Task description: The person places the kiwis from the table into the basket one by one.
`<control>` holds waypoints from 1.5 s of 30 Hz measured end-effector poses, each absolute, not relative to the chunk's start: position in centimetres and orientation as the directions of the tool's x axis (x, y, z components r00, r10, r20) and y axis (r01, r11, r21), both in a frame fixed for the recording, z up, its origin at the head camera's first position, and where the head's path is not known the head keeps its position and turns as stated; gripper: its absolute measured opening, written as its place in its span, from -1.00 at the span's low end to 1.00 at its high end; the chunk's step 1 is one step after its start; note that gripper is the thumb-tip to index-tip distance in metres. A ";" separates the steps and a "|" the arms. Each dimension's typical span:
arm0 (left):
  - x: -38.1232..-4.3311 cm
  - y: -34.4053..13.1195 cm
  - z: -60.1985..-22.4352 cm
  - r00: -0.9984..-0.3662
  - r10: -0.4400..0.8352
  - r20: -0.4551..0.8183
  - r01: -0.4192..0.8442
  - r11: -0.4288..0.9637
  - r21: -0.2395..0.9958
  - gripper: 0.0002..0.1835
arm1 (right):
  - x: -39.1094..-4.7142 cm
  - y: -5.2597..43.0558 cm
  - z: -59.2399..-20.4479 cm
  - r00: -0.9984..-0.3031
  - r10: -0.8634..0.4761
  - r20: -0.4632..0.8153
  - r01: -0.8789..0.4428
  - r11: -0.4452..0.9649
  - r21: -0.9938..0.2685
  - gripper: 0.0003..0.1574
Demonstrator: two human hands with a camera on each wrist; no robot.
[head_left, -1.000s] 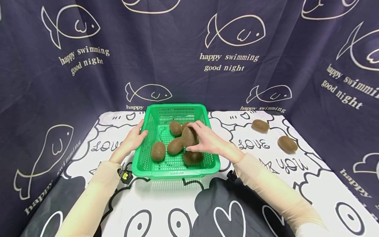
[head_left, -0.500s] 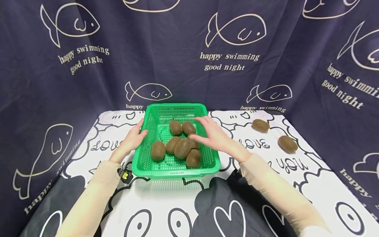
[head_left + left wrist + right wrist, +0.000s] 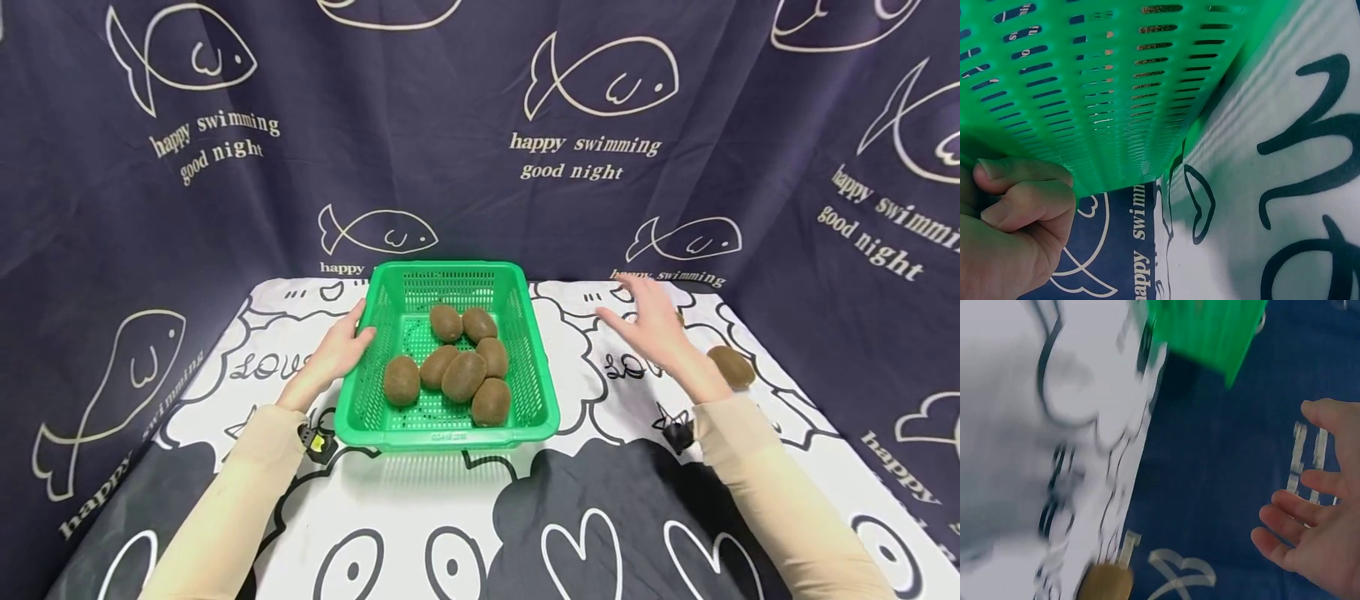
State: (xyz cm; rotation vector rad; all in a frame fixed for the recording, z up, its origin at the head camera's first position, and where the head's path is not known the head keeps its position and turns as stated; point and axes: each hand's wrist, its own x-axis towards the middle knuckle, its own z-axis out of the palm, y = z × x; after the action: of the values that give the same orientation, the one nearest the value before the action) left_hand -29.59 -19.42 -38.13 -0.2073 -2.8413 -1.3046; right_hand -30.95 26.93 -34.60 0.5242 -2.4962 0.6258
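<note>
**Right hand spread above the tablecloth, 7 kiwis in the green basket**

In the head view, the green basket stands at the middle of the frame. The 7 kiwis lie inside it: 2 side by side toward its far wall, 5 nearer the front, the leftmost of these apart from the other 4.

The left hand is against the basket's left wall, left of centre. The left wrist view shows bent fingers at lower left; whether they grip the rim, I cannot tell.

The right hand hangs right of centre, fingers apart and slightly bent, holding nothing. Just behind it, a far kiwi is mostly hidden; a near kiwi lies on the tablecloth to its right.

Across the upper frame hangs a dark blue curtain with fish drawings and lettering.
</note>
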 end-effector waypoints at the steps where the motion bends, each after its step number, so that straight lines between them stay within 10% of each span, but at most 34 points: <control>1: -29.6 -19.4 -38.1 -0.991 0.117 0.062 0.123 0.645 0.754 -0.29 | -31.0 27.8 -34.6 -0.803 -0.217 0.554 -0.450 0.831 -0.327 -0.22; 18: -29.6 -19.3 -38.3 -0.991 0.117 0.063 0.124 0.643 0.756 -0.29 | -30.8 40.3 -38.3 -0.996 0.057 0.071 0.036 0.964 -0.264 -0.09; 40: -29.3 -19.2 -38.1 -0.991 0.122 0.060 0.125 0.642 0.757 -0.30 | -30.5 42.2 -38.0 -0.989 -0.136 -0.058 -0.125 0.977 -0.171 -0.45; 45: -29.3 -19.3 -38.0 -0.991 0.120 0.060 0.124 0.645 0.754 -0.30 | -30.3 42.2 -37.2 -0.977 -0.170 -0.128 -0.150 0.976 -0.156 -0.19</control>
State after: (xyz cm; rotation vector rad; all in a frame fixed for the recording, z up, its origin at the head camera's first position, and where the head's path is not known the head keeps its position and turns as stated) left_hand -29.31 -19.28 -38.02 -0.2104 -2.8448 -1.3052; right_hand -30.28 42.18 -37.23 0.2657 -3.2628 0.2402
